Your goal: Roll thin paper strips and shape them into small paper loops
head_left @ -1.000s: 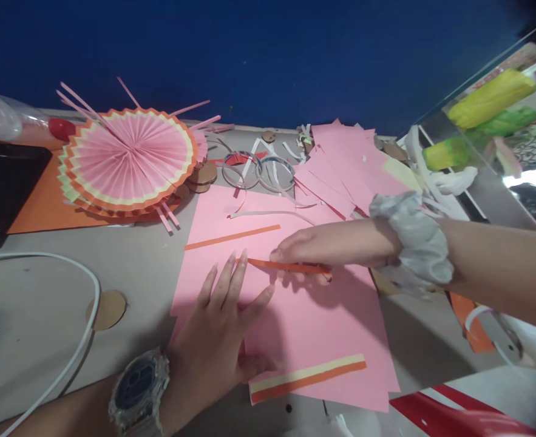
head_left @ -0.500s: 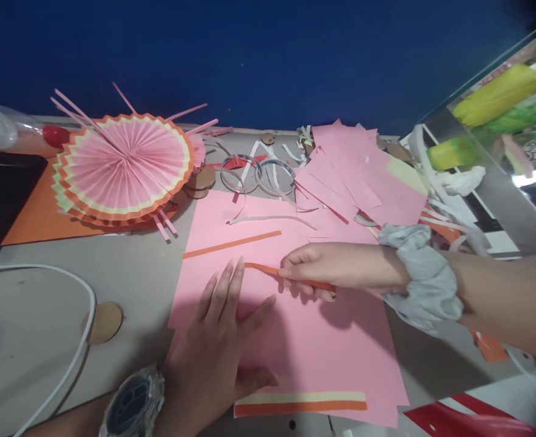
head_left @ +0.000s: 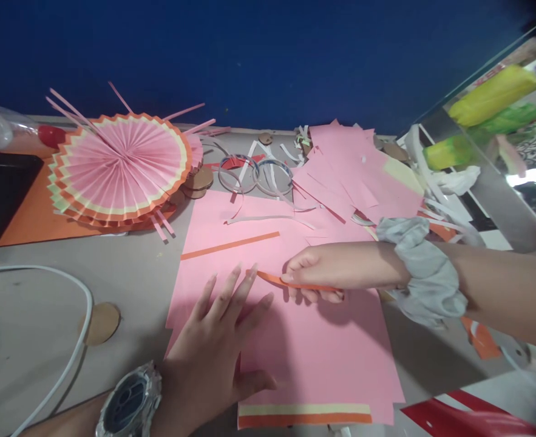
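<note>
The orange paper strip [head_left: 270, 277] has been shifted slightly toward the near edge of the bench [head_left: 144, 270], pinched over the pink sheets [head_left: 335, 352] by the right hand [head_left: 315, 268], its left end apparently pinned by the splayed left hand [head_left: 213, 337], so seemingly kept steady.

On or over the pink paper [head_left: 326, 346]: two hands [head_left: 204, 352] [head_left: 325, 267], three orange strips [head_left: 231, 246] [head_left: 270, 278] [head_left: 304, 419], one yellow strip [head_left: 304, 410]. Left of it: one cable [head_left: 88, 297]. Beyond it: two rings [head_left: 220, 177] [head_left: 291, 176].
</note>
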A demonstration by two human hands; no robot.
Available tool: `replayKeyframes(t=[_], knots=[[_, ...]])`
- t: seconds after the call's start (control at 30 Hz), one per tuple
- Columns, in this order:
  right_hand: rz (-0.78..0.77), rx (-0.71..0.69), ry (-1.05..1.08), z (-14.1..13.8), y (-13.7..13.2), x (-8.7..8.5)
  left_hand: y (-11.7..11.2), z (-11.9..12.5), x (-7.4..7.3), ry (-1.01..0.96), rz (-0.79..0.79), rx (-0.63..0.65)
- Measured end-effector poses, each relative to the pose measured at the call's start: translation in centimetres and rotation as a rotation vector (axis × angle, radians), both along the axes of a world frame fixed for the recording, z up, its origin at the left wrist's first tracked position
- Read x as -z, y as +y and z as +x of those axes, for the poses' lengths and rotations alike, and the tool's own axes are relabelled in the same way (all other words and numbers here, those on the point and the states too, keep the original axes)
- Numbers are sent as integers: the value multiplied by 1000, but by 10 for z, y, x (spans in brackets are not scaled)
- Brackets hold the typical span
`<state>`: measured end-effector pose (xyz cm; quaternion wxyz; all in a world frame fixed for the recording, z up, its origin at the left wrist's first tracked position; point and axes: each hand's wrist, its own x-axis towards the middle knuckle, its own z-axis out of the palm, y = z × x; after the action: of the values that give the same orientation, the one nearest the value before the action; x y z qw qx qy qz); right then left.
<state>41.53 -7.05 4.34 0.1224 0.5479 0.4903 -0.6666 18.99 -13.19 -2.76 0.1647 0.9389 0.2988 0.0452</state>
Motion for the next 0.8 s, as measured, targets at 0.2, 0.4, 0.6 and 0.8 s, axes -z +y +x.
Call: replayKeyframes(t=[0.2, 0.4, 0.6, 0.8], knots=[[-93, 145, -59, -3, -7, -10, -1, 0, 0, 3, 4, -9], [-10, 302, -64, -6, -15, -22, -2, 0, -1, 3, 10, -13], [126, 490, -110, -2, -27, -23, -2, 1, -1, 1, -8, -16], [151, 850, 66, 8, -46, -23, -3, -1, -1, -13, -21, -20]])
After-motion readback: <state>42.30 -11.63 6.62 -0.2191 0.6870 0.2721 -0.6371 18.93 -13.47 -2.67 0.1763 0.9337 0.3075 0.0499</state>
